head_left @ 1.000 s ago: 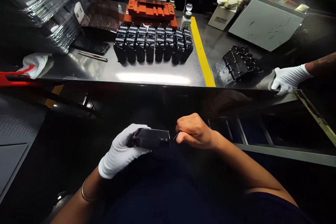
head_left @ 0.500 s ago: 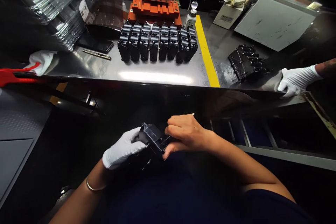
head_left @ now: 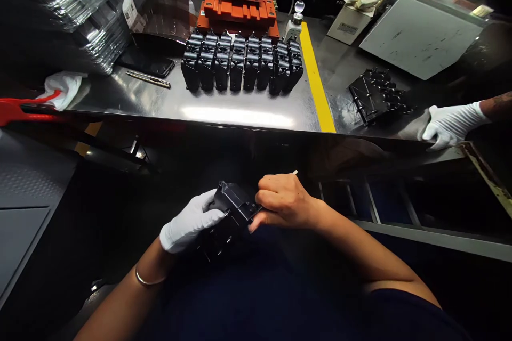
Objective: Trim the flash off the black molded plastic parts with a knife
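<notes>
Black part: a glossy black plastic housing with a boxy body and small projecting pins point(head_left: 236, 202) is held in the air in front of the person's dark blue shirt, below the near edge of the bench, tilted, one end toward the right hand.
Left hand: in a white knitted glove point(head_left: 190, 225), it grasps the housing from the left, thumb along the near side; the other fingers are partly hidden behind it.
Left wrist: a thin silver-coloured bangle point(head_left: 146, 279).
Right hand: bare point(head_left: 282, 200), its fingers curled around a slim stick-like tool with a pale end point(head_left: 295, 172) that pokes out above the knuckles; the thumb is at the housing's right end. Whether the tool's tip touches the housing is hidden.
Bench: a shiny metal worktop point(head_left: 168, 104) carries a close row of similar black housings point(head_left: 242, 66), standing upright before an orange block-shaped fixture point(head_left: 240, 10).
Left of the row: a slim metallic pen-like object point(head_left: 148, 80) beside a dark flat phone point(head_left: 154, 65).
Yellow strip: a flat band point(head_left: 318, 80) runs down the bench right of the row.
Beyond the strip: another black plastic piece point(head_left: 374, 97) lies near a co-worker's white-gloved hand point(head_left: 450, 125) at the bench edge.
</notes>
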`<state>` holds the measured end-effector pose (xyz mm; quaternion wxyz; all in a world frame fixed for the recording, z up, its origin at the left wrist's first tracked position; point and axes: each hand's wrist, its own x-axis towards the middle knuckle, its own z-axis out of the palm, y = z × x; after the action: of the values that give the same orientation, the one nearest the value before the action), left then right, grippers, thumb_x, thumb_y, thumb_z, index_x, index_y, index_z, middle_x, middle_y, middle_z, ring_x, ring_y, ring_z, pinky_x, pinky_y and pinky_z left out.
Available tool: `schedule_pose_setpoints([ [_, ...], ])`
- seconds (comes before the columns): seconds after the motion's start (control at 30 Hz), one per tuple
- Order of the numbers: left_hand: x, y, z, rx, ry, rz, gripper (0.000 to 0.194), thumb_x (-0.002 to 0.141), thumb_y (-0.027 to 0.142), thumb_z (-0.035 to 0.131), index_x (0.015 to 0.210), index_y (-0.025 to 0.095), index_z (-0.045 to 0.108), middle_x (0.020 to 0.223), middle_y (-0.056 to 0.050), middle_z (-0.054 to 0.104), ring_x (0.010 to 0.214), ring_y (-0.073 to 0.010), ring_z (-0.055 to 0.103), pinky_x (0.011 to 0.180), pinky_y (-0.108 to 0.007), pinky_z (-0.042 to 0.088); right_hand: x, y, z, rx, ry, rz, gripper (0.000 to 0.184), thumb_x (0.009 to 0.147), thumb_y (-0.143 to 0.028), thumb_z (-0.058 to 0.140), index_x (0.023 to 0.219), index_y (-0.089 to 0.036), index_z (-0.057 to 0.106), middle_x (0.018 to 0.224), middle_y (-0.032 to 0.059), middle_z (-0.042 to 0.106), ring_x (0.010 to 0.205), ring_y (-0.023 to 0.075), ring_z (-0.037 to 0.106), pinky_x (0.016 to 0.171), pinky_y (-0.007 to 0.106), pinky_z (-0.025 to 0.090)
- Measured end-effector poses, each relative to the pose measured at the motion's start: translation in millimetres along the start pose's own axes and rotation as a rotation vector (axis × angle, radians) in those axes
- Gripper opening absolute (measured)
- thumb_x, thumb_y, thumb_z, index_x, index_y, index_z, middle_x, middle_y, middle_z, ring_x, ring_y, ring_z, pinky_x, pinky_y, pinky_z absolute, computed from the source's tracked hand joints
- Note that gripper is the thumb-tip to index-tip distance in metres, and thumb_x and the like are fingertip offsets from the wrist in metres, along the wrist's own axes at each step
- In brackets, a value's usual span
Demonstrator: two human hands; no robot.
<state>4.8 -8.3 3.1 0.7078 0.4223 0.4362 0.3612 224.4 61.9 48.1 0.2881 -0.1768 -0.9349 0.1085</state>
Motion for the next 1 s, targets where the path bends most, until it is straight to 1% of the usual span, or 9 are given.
schedule_pose_setpoints([
  [0.27,1,4,-1.1,0.012,-0.003,-0.018,0.05,0.067,0.045,0.075,0.107,0.017,0.065,0.089,-0.005,0.068,0.076,-0.02,0.061,0.068,-0.028,0.05,-9,4,-1,0.398,-0.186,0.081,0.056,0.089,-0.06,0.043,0.052,-0.019,0.034,0.047,-0.0043,0.038,0.042,0.0061,0.033,0.044,0.023,0.021],
  [0.37,1,11,-3.5,0.062,0.005,-0.008,0.048,0.066,0.039,0.076,0.107,0.019,0.066,0.092,-0.005,0.069,0.079,-0.0214,0.062,0.068,-0.029,0.051,-14,8,-5,0.669,-0.115,0.107,0.056,0.089,-0.06,0.042,0.051,-0.019,0.038,0.045,-0.0044,0.039,0.04,0.0058,0.035,0.043,0.022,0.026],
  [0.47,4,21,-2.2,0.216,0.026,-0.031,0.044,0.066,0.034,0.076,0.107,0.021,0.067,0.092,-0.003,0.069,0.081,-0.0217,0.063,0.07,-0.029,0.052,-12,8,-7,0.711,0.043,0.326,0.05,0.085,-0.061,0.049,0.064,-0.016,0.055,0.051,-0.0023,0.05,0.043,0.0065,0.042,0.044,0.02,0.032],
  [0.57,11,26,3.6,0.405,0.08,0.029,0.044,0.062,0.029,0.079,0.104,0.023,0.069,0.091,-0.003,0.07,0.082,-0.0224,0.064,0.073,-0.032,0.053,-8,3,0,0.618,-0.113,0.505,0.038,0.076,-0.052,0.066,0.082,-0.015,0.064,0.063,-0.0003,0.061,0.051,0.0081,0.051,0.048,0.019,0.037],
  [0.67,18,20,7.8,0.48,0.381,0.235,0.047,0.058,0.025,0.081,0.103,0.023,0.068,0.098,-0.004,0.068,0.092,-0.0235,0.063,0.088,-0.037,0.05,-11,3,12,0.516,-0.101,0.655,0.028,0.075,-0.041,0.068,0.077,-0.014,0.064,0.062,-0.0007,0.061,0.052,0.0085,0.051,0.048,0.02,0.037],
  [0.77,24,8,7.5,0.301,0.882,0.352,0.063,0.06,0.021,0.081,0.118,0.025,0.057,0.12,-0.006,0.06,0.113,-0.0224,0.056,0.101,-0.038,0.042,-20,7,23,0.479,0.195,0.895,0.029,0.075,-0.043,0.067,0.077,-0.015,0.064,0.057,-0.0021,0.056,0.048,0.0081,0.045,0.045,0.021,0.035],
  [0.8,25,5,7.6,0.159,0.932,0.321,0.067,0.062,0.021,0.08,0.122,0.027,0.052,0.127,-0.007,0.056,0.119,-0.0216,0.053,0.102,-0.038,0.041,-22,8,27,0.49,0.294,0.967,0.03,0.076,-0.045,0.066,0.078,-0.015,0.064,0.056,-0.0024,0.055,0.047,0.0079,0.043,0.044,0.021,0.034],
  [0.9,26,-2,12.8,-0.358,0.586,0.086,0.054,0.072,0.025,0.074,0.122,0.024,0.053,0.13,-0.009,0.056,0.12,-0.0231,0.053,0.098,-0.04,0.046,-24,4,42,0.577,0.447,1.072,0.034,0.078,-0.049,0.062,0.079,-0.015,0.062,0.056,-0.0028,0.052,0.047,0.008,0.042,0.044,0.021,0.034],
  [1.0,29,-2,23.4,-0.731,0.348,-0.085,0.023,0.081,0.024,0.064,0.103,0.016,0.065,0.111,-0.008,0.068,0.103,-0.0207,0.064,0.088,-0.034,0.055,-20,-7,55,0.662,0.34,0.97,0.035,0.078,-0.05,0.063,0.087,-0.016,0.062,0.063,-0.0016,0.056,0.052,0.0096,0.047,0.048,0.022,0.039],
])
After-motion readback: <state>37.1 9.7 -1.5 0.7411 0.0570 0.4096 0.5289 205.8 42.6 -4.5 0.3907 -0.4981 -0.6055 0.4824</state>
